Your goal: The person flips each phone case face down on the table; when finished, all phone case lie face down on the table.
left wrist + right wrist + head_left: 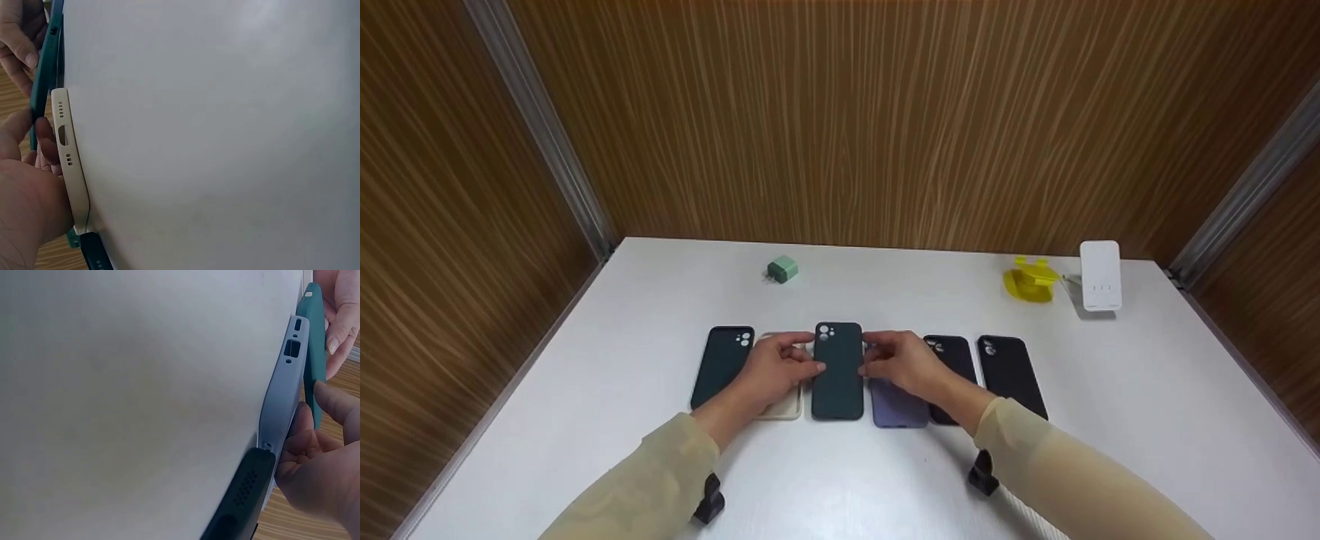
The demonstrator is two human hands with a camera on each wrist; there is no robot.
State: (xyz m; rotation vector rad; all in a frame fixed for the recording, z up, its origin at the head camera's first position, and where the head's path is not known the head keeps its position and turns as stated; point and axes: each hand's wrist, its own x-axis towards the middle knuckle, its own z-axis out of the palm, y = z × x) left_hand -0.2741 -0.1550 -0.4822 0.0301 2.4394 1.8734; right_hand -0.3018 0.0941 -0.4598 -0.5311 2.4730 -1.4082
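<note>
A dark green phone case (pixel 838 382) is held by both hands, back up, in the middle of a row of cases. My left hand (pixel 769 371) pinches its left long edge, thumb on the near side of the grip. The right hand (pixel 911 366) grips the opposite edge the same way. Under the left hand lies a cream case (pixel 787 410), partly covered. A purple case (pixel 900 411) shows below the right hand. In both wrist views the green case (pixel 40 93) (pixel 316 343) stands off the table, above the neighbouring cases.
Another dark green case (pixel 718 369) lies at the row's left end. Two black cases (pixel 958 360) (pixel 1012 371) lie on the right. Farther back sit a green charger plug (pixel 783 268), a yellow stand (pixel 1030 281) and a white upright device (pixel 1100 274). Wood-grain panels (pixel 840 127) enclose the white table.
</note>
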